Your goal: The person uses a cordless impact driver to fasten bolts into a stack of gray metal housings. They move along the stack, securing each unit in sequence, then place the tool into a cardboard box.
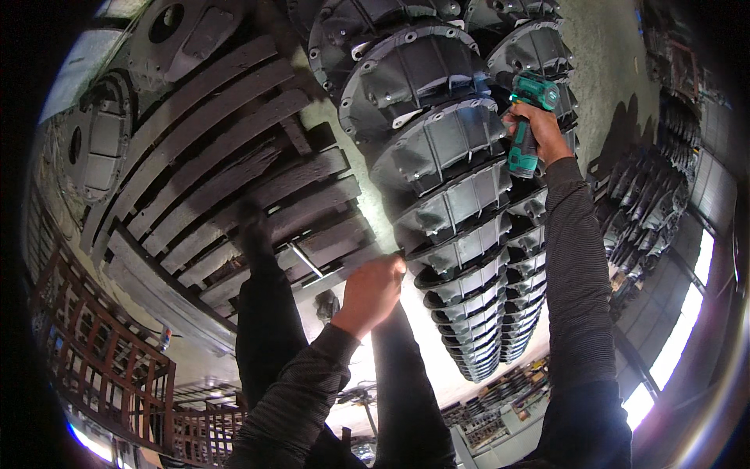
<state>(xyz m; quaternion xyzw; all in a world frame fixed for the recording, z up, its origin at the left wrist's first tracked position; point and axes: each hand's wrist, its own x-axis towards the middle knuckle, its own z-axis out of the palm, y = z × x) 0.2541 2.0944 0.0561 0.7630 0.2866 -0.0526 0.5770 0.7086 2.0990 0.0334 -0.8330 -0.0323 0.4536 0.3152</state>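
While the right hand [544, 131] grips a green cordless drill [535, 91], the left hand [372, 291] sits curled beside the castings

Drill is in the right hand, fingers wrapped around the handle, motor body above the fist, battery base below it. Nose points left toward a row of dark ribbed castings [449, 148], upper part of the row; contact at the tip too dark to tell. Drill overlaps the seam between this row and a second row of castings [525, 266] just to its right. Right arm reaches up, sleeve dark and ribbed.

Left hand is well apart from the drill, lower and to its left. Fingers folded in, narrow; cannot tell if anything is inside. It is near the left edge of the first row, touch unclear, with a dark trouser leg [402, 383] below it. Slatted pallet [223, 184] to its left, a thin pale rod [305, 260] lying over the slats near the wrist.

Around: rounded castings [101, 144] upper left, brown metal rack [109, 383] lower left, heap of dark parts [644, 195] far right.
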